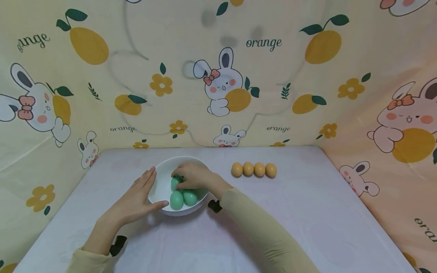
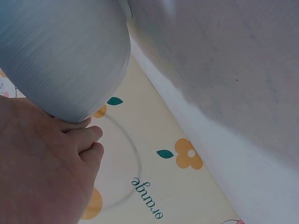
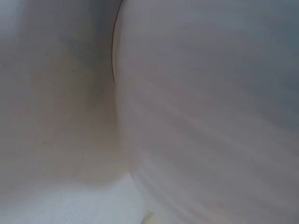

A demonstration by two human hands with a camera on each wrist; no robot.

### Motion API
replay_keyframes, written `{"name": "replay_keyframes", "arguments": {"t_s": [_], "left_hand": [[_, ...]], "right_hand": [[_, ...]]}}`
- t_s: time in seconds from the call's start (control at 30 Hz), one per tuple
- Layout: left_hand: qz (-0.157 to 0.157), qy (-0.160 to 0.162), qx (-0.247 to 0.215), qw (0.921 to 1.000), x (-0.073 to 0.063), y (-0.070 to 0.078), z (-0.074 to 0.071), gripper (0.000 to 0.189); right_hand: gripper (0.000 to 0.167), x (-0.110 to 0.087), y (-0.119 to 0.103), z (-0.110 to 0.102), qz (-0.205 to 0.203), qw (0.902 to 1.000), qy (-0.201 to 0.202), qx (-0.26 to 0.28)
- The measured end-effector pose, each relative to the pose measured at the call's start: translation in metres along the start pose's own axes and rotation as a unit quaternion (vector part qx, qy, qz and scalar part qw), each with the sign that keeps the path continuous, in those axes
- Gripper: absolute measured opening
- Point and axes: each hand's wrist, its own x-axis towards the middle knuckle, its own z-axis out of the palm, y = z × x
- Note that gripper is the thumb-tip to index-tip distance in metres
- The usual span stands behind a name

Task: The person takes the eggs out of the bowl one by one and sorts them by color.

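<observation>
A white bowl (image 1: pixel 160 191) stands on the table and holds green eggs. My left hand (image 1: pixel 138 197) rests against its left side, fingers extended along the outside and thumb lying at the front rim. In the left wrist view, the fingertips of that hand (image 2: pixel 42 158) touch the bowl's outer wall (image 2: pixel 70 56). Reaching in over the right rim, my right hand (image 1: pixel 192 176) pinches a green egg (image 1: pixel 175 182) between thumb and fingers. Two more green eggs lie just in front of it, one at the left (image 1: pixel 176 200) and one at the right (image 1: pixel 190 197).
To the right of the bowl, several brown eggs (image 1: pixel 254 169) lie in a side-by-side row. The white tabletop (image 1: pixel 290 220) reaches back to a cloth backdrop (image 1: pixel 191 34) printed with rabbits and oranges. The bowl's outside (image 3: pixel 210 116) fills much of the right wrist view.
</observation>
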Motion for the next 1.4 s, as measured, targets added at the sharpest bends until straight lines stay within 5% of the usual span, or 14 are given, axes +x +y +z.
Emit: {"name": "replay_keyframes", "arguments": {"t_s": [0.47, 0.8, 1.17, 1.4], "left_hand": [[-0.008, 0.002, 0.003, 1.0, 0.001, 0.001, -0.002, 0.117], [-0.003, 0.003, 0.002, 1.0, 0.001, -0.001, 0.0, 0.116], [0.009, 0.007, 0.0, 0.9999, 0.001, -0.001, -0.001, 0.116], [0.01, 0.003, -0.005, 0.9999, -0.001, -0.001, -0.001, 0.115]], "right_hand": [[0.046, 0.001, -0.002, 0.0, -0.021, 0.9997, -0.006, 0.006], [0.05, -0.003, -0.003, -0.003, 0.0, 0.9995, 0.008, 0.031], [0.049, -0.007, 0.003, -0.006, -0.004, 0.9939, 0.085, 0.07], [0.051, -0.016, 0.003, -0.007, -0.022, 0.9722, 0.166, 0.164]]}}
